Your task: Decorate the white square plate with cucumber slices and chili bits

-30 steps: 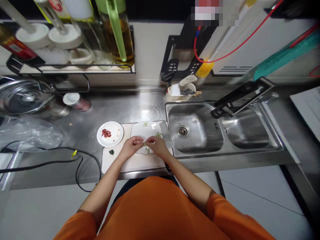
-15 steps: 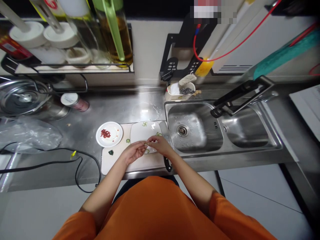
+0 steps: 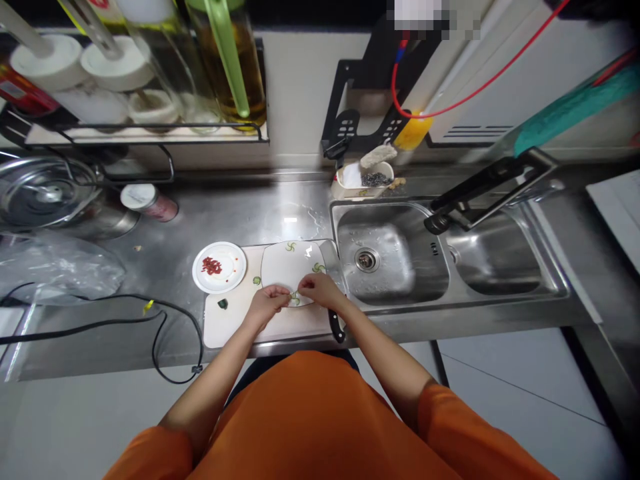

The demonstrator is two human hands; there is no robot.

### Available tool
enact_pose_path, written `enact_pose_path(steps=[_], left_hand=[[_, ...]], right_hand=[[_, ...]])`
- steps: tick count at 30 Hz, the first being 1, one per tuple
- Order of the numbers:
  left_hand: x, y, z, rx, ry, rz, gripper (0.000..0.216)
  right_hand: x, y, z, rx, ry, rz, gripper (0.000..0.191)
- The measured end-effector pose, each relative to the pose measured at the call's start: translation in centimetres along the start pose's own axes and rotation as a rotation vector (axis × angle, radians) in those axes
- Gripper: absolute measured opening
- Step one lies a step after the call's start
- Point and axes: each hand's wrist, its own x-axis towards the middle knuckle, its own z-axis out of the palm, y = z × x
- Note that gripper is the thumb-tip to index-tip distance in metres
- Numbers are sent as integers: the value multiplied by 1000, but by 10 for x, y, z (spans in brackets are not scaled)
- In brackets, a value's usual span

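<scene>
My left hand [image 3: 267,307] is closed in a pinch over the front edge of a white square plate [image 3: 285,267] with green swirl marks. Whatever its fingertips hold is too small to make out. Just to the right, my right hand [image 3: 323,291] also pinches, its fingertips a little apart from the left ones; any content is hidden. The plate lies on a pale cutting board [image 3: 235,327]. Beside it on the board are a small green slice [image 3: 257,280] and a dark green piece [image 3: 223,304]. A knife [image 3: 336,327] with a black handle lies under my right wrist.
A round white plate [image 3: 235,257] with chopped red bits [image 3: 211,266] overlaps the board's far left corner. To the right is a double steel sink [image 3: 395,260] with a black faucet [image 3: 465,193]. A black cable [image 3: 175,313], plastic bag [image 3: 65,267] and lidded pot [image 3: 50,193] stand left.
My fingertips were touching over the plate and have come slightly apart, the left lower toward the plate's front edge. The view has shifted a little.
</scene>
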Motion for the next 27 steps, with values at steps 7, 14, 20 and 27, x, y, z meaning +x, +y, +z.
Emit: enact_pose_path(steps=[7, 14, 20, 27], left_hand=[[-7, -8, 9, 375, 107, 135, 12], [-6, -13, 11, 543, 132, 223, 13], [-6, -13, 12, 579, 149, 249, 13], [-7, -14, 13, 633, 144, 307, 13]], right_hand=[[0, -3, 6, -226, -44, -6, 13], [1, -8, 8, -390, -48, -18, 15], [1, -9, 12, -446, -40, 6, 16], [1, -6, 16, -505, -12, -16, 18]])
